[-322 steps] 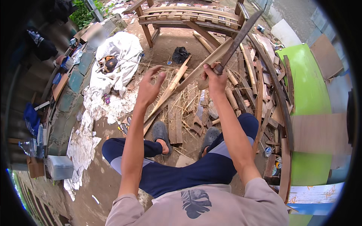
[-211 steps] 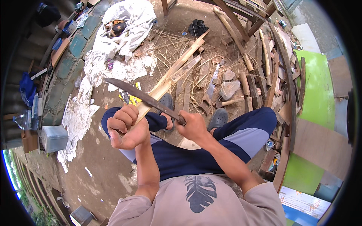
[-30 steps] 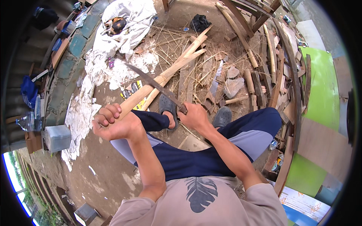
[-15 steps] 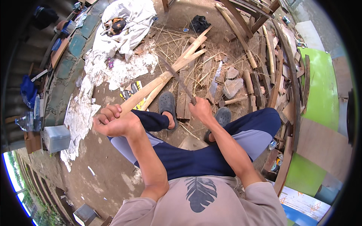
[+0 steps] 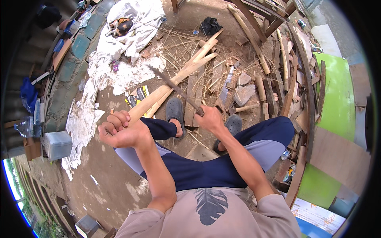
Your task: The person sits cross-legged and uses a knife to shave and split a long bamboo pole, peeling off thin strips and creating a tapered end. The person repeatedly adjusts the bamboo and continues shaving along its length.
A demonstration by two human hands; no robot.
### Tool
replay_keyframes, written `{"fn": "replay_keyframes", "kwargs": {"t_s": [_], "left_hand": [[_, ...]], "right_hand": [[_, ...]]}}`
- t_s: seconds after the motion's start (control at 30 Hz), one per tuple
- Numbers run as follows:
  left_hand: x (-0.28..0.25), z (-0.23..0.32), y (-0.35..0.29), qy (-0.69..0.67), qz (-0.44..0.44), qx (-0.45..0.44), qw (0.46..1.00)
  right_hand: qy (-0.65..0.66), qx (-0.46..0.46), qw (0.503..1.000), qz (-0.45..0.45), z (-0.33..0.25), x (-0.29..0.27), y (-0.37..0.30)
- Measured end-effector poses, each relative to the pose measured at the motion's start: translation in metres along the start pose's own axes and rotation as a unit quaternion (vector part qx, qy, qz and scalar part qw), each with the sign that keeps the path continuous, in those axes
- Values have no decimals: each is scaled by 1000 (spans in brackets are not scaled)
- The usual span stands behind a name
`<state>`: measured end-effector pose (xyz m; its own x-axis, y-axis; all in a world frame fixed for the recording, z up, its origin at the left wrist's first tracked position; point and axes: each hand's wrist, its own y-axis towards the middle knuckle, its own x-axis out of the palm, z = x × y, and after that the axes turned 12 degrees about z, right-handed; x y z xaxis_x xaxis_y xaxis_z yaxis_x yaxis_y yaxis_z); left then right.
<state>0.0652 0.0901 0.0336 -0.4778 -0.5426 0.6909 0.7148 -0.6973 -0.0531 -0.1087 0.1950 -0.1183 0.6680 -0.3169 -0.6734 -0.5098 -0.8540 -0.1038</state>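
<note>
My left hand (image 5: 125,129) is closed around the near end of a pale, peeled wooden pole (image 5: 154,99), which slopes away up to the right. Under it lies a second pale pole (image 5: 206,48), crossing it at a narrow angle. In my right hand (image 5: 209,118) is the handle of a machete (image 5: 177,89) with a long, dark blade. The blade points up and left and lies across the first pole in view; whether it touches the wood I cannot tell.
Shavings and plank pieces litter the ground ahead, with a handsaw (image 5: 228,84) and a stone block (image 5: 245,94) among them. A calico cat (image 5: 121,27) lies on a white cloth (image 5: 139,18). Scrap wood (image 5: 293,79) is heaped on the right; a clear plastic box (image 5: 58,145) stands left.
The machete has swung leftward, its tip now farther left along the pole. My right hand has shifted slightly left; my left hand keeps its grip, nearly still.
</note>
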Motion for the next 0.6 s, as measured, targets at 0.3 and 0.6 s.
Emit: {"fn": "replay_keyframes", "kwargs": {"t_s": [0.3,0.6], "left_hand": [[-14,-5,3,0,-44,-6,999],[-18,-7,5,-16,-77,-16,997]], "right_hand": [[-38,13,999,-15,1,-6,7],[-46,-10,999,5,4,-2,9]]}}
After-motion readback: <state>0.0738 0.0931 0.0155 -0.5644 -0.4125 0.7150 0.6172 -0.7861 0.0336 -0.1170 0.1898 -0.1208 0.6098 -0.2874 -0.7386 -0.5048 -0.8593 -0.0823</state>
